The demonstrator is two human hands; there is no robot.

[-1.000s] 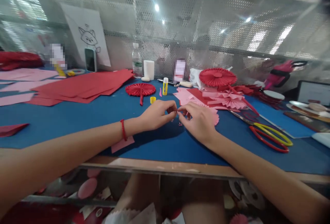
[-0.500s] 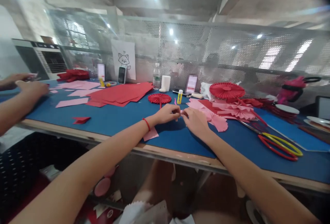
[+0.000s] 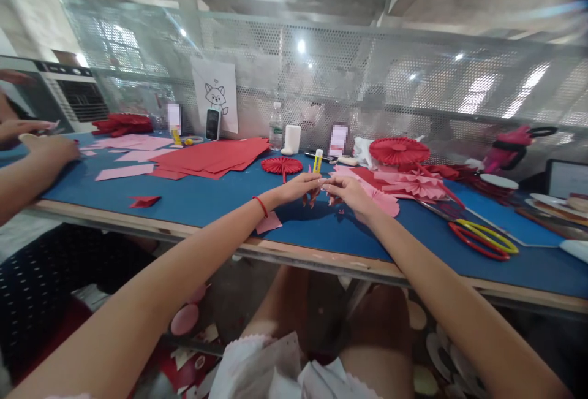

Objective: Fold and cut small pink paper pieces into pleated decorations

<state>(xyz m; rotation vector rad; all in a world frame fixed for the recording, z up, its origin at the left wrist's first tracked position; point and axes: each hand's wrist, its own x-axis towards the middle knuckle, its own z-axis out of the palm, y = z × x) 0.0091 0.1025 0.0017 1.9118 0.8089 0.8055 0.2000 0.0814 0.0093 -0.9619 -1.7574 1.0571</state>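
Hands: the left hand (image 3: 296,189) and right hand (image 3: 349,195) meet, fingers nearly shut.
Paper: small red paper bits (image 3: 310,198) hang under them, just in front of the glue stick (image 3: 318,161).
Grip: I cannot tell which hand holds them.
Risk: they could rip if pulled hard.
Hidden: fingers cover their tops.

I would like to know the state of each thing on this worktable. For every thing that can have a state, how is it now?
Left hand: over a small red paper piece, grip unclear
Right hand: beside that piece, grip unclear
Scissors: lying flat
Glue stick: standing upright
Water bottle: upright, capped
Phone: propped upright, screen dark
Round red paper fan: lying flat
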